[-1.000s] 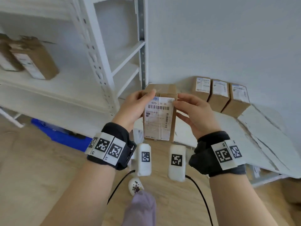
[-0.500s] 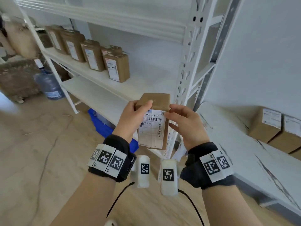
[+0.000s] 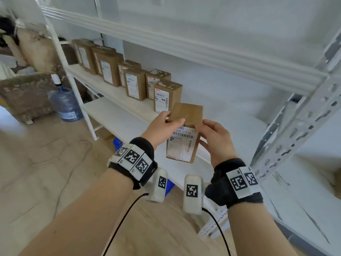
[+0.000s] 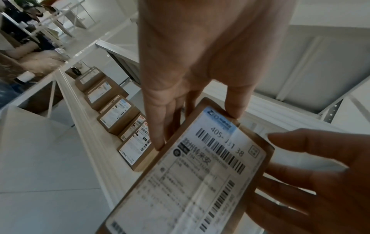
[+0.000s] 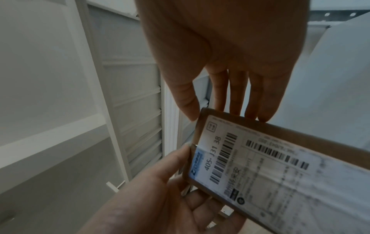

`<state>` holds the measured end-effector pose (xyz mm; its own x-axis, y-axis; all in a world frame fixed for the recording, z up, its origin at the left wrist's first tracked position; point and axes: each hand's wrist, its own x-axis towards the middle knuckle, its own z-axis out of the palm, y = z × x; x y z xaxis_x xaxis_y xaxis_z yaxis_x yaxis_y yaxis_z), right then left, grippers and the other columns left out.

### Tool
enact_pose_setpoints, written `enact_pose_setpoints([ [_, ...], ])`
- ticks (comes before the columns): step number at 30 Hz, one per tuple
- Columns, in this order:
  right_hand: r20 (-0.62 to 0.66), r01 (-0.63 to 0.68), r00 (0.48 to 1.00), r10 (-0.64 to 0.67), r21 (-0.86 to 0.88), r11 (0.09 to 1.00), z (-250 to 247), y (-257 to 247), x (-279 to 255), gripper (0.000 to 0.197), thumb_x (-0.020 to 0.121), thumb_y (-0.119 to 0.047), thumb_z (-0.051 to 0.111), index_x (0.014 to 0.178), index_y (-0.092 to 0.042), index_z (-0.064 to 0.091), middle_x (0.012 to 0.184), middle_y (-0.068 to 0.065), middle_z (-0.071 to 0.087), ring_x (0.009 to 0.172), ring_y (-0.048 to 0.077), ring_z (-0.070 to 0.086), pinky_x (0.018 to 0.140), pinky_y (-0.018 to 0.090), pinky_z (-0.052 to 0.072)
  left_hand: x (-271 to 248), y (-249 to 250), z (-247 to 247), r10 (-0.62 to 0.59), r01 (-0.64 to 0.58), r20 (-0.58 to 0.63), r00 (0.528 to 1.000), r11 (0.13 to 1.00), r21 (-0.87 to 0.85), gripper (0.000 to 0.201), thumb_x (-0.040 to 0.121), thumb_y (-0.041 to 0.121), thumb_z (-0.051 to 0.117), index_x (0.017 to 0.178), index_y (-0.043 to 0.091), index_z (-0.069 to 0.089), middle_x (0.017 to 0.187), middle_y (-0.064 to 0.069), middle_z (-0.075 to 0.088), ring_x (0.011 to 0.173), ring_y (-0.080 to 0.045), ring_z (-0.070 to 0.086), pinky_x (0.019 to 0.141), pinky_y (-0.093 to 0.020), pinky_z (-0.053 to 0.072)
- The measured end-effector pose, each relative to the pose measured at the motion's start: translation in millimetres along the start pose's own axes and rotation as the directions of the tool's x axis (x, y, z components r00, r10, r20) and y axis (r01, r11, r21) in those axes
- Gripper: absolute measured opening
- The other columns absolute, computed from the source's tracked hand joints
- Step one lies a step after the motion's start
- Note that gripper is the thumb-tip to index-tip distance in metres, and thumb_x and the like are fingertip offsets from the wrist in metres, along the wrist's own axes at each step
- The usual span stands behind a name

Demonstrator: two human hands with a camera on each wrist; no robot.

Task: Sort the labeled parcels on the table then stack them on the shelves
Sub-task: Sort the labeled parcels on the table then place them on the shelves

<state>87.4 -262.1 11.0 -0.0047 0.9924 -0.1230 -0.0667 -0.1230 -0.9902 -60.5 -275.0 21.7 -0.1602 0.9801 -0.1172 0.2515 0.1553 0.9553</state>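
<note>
We grip the box (image 3: pixel 182 133) from both sides, left hand (image 3: pixel 163 126) and right hand (image 3: pixel 215 139) clamped on its edges, label toward us | we hold it upright in the air just before the shelf (image 3: pixel 118 93) | beyond, a row of boxes (image 3: pixel 135 83) stands on that shelf | water jug (image 3: pixel 64 102) on the floor, far left.

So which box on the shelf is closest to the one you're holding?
The last box in the row, at its right end. It stands just behind the held parcel; the other boxes line up farther left.
</note>
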Motion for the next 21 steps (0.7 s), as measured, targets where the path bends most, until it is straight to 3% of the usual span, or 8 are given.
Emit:
enact_pose_setpoints([
  [3,-0.052,-0.008,0.999,0.006,-0.028,1.000,8,-1,24,0.032,0.085,-0.017,0.063,0.117,-0.014,0.060,0.109,0.003,0.068,0.100,0.014,0.064,0.090,0.032,0.051,31,2,-4,-0.010,0.009,0.058,0.998,1.000,0.022,0.054,0.090,0.043,0.057,0.138,0.022,0.042,0.125,0.002,0.060,0.115,-0.019,0.057,0.101,-0.043,0.046],
  [6,-0.102,-0.016,0.995,0.011,-0.048,0.999,9,-2,54,0.032,0.086,-0.017,0.063,0.118,-0.014,0.060,0.111,0.002,0.067,0.103,0.013,0.062,0.084,0.027,0.046,63,7,-3,0.000,-0.006,0.121,0.993,0.999,0.046,0.036,0.096,0.034,0.053,0.130,0.029,0.043,0.105,0.013,0.058,0.108,-0.015,0.056,0.094,-0.035,0.047],
  [8,-0.119,-0.023,0.993,0.017,-0.047,0.999,9,-2,76,0.032,0.086,-0.015,0.062,0.118,-0.013,0.060,0.112,0.004,0.067,0.105,0.016,0.061,0.087,0.028,0.045,84,11,-2,0.027,-0.037,0.154,0.988,0.997,0.063,0.034,0.098,0.029,0.050,0.131,0.031,0.040,0.099,0.017,0.052,0.109,-0.013,0.054,0.095,-0.034,0.046],
  [11,-0.132,-0.047,0.990,0.042,-0.034,0.998,10,-2,113,0.032,0.087,-0.013,0.061,0.120,-0.012,0.059,0.113,0.006,0.066,0.106,0.018,0.060,0.089,0.031,0.047,124,14,3,0.038,-0.061,0.176,0.984,0.990,0.127,0.030,0.099,0.026,0.048,0.129,0.026,0.046,0.114,0.011,0.054,0.109,-0.012,0.053,0.098,-0.036,0.046],
  [15,-0.151,-0.080,0.986,0.077,-0.012,0.997,9,-5,165,0.031,0.088,-0.012,0.058,0.119,-0.012,0.058,0.114,0.007,0.065,0.108,0.021,0.060,0.091,0.036,0.049,185,25,15,0.034,-0.090,0.190,0.981,0.951,0.296,0.040,0.096,0.028,0.051,0.134,0.014,0.049,0.124,-0.004,0.060,0.110,-0.022,0.059,0.098,-0.044,0.048],
  [19,-0.163,-0.112,0.981,0.107,-0.023,0.993,8,-9,210,0.036,0.087,-0.010,0.058,0.123,-0.011,0.056,0.118,0.007,0.063,0.108,0.022,0.060,0.092,0.037,0.050,235,35,26,0.061,-0.149,0.190,0.980,0.857,0.493,0.031,0.095,0.024,0.053,0.122,0.010,0.057,0.116,-0.006,0.064,0.104,-0.023,0.061,0.092,-0.038,0.050],
  [21,-0.166,-0.115,0.980,0.107,-0.037,0.993,8,-11,229,0.039,0.087,-0.009,0.058,0.126,-0.009,0.055,0.119,0.008,0.063,0.106,0.023,0.061,0.093,0.037,0.050,255,37,30,0.082,-0.174,0.179,0.980,0.784,0.596,0.040,0.096,0.025,0.052,0.133,0.008,0.050,0.130,-0.009,0.058,0.115,-0.025,0.057,0.095,-0.036,0.047],
])
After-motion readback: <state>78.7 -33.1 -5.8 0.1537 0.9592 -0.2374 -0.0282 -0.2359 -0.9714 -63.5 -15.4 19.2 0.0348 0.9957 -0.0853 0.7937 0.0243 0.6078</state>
